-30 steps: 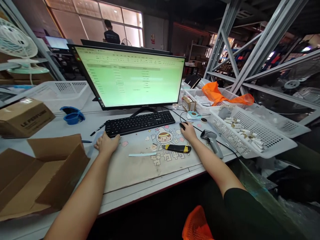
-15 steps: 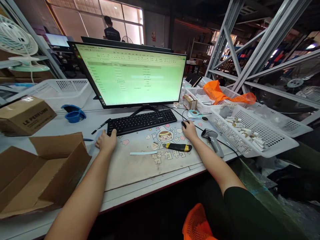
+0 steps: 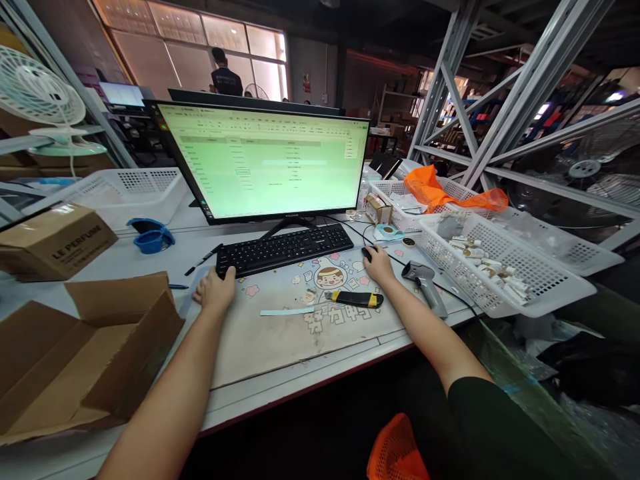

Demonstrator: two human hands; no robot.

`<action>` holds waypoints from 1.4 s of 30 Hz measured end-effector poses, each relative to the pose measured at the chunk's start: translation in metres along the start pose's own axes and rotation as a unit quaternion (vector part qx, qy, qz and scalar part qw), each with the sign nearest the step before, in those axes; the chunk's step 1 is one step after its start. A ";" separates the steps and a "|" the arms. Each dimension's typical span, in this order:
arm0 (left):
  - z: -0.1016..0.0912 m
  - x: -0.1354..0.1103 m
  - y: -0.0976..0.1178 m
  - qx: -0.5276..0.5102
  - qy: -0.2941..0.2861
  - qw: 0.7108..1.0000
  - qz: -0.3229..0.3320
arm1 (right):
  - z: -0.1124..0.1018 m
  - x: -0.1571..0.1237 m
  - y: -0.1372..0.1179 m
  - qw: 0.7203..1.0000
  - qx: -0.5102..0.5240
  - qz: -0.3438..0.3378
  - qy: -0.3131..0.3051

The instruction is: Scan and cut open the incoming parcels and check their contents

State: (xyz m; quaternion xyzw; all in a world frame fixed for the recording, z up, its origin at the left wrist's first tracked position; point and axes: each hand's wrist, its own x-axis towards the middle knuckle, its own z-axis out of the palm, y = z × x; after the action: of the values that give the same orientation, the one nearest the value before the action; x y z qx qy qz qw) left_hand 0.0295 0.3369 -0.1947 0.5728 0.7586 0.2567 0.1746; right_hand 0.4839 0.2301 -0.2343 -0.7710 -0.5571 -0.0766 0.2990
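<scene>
My right hand [image 3: 379, 265] is closed over a black computer mouse [image 3: 369, 253] on the printed desk mat [image 3: 260, 353]. At the left end of the black keyboard [image 3: 285, 250], my left hand [image 3: 216, 291] rests with its thumb apart from the curled fingers, holding nothing that shows. The thumb is by the keyboard's lower left corner. Behind the keyboard stands a lit monitor [image 3: 275, 163] with a green-tinted table on its screen. A black and yellow utility knife [image 3: 354, 299] and a pale blue strip [image 3: 287, 311] lie on the mat between my hands.
An open cardboard box [image 3: 135, 360] and a closed carton [image 3: 65, 243] stand at left, near a blue lidded container [image 3: 151, 239]. A barcode scanner [image 3: 425, 287] lies beside my right forearm. White baskets [image 3: 560, 280] stand at right. Farther back is a person [image 3: 227, 79].
The camera view has tilted slightly upward, so the desk sits lower in the picture. A small pale list now shows near the screen's upper right. Both hands stay in place.
</scene>
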 end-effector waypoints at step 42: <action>0.023 -0.014 0.026 0.106 -0.034 0.959 0.259 | -0.033 0.001 -0.081 0.997 -0.023 -0.037 -0.058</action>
State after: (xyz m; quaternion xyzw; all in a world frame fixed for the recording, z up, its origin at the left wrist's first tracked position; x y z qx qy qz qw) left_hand 0.0663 0.3330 -0.1984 0.7735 0.6006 0.1914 0.0659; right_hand 0.4179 0.2298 -0.1768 -0.7596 -0.5996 -0.0554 0.2459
